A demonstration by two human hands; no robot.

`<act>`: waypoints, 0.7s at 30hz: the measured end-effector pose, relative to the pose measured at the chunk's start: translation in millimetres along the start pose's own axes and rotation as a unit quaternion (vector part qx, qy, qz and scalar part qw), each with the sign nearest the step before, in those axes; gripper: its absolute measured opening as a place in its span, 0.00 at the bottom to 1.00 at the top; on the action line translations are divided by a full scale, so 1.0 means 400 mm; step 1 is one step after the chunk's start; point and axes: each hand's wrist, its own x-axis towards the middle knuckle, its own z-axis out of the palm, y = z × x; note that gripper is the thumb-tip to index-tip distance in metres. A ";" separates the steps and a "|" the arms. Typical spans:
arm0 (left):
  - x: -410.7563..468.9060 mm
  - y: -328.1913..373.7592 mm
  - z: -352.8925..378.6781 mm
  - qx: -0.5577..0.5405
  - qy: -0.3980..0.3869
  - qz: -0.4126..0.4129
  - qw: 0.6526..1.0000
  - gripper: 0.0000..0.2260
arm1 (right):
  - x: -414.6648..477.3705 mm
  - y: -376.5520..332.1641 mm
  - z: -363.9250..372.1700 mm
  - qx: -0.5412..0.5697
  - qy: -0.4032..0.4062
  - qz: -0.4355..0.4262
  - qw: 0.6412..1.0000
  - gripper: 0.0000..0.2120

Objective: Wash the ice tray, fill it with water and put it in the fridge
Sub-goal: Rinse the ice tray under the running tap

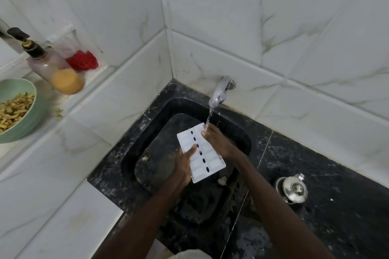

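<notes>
A: How far along is the washing?

B: Early, I'd say. The ice tray [211, 161] is in the air over the sink [128, 153], which is sunk into the far left corner of the tabletop [341, 185]. The tray's far end is right under the tap [220, 92].

A: Is the water on?

B: Yes. A thin stream of water [209, 115] falls onto the tray's far corner, just where the fingertips are.

A: And the hands?

B: Both are grasping the tray. The left hand [184, 166] grips its near long edge with the thumb laid across the top. The right hand [217, 143] holds the opposite edge up by the far end.

A: So is that rinsing or filling?

B: Rinsing, by my reading. The tray is tilted, and I can't tell if any water is sitting in the compartments. I see no soap or scrubber on it either. The pump bottle [56, 69] and the red scrubber [83, 60] sit on the ledge to the left, well apart from the sink.

A: What's left, then?

B: Finishing the wash, levelling the tray to fill it, and carrying it to a fridge, which is not in view
</notes>
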 end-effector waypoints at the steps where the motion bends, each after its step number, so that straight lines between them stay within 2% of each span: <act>1: 0.004 0.004 -0.001 0.005 0.009 0.006 1.000 0.19 | 0.001 0.004 0.005 -0.005 0.003 0.002 1.000 0.30; 4: 0.019 0.029 -0.004 0.012 0.035 0.030 0.999 0.19 | -0.012 0.028 0.023 -0.049 0.002 -0.001 0.999 0.31; 8: 0.037 0.058 -0.021 0.022 0.065 0.047 0.997 0.19 | -0.056 0.078 0.026 -0.076 -0.038 -0.004 0.996 0.35; 10: 0.032 0.051 -0.022 0.039 0.065 0.044 0.996 0.19 | -0.069 0.088 0.017 -0.088 -0.042 0.002 0.995 0.33; 14: 0.001 0.021 -0.008 0.057 0.044 0.025 0.997 0.19 | -0.062 0.066 0.006 -0.095 0.014 -0.009 0.995 0.26; 18: -0.028 -0.005 0.011 0.065 0.025 0.009 0.998 0.18 | -0.039 0.028 0.009 -0.124 0.057 -0.027 0.990 0.32; 21: -0.039 -0.021 0.019 0.053 0.010 0.007 0.999 0.18 | -0.016 0.017 0.009 -0.206 0.061 -0.023 0.976 0.31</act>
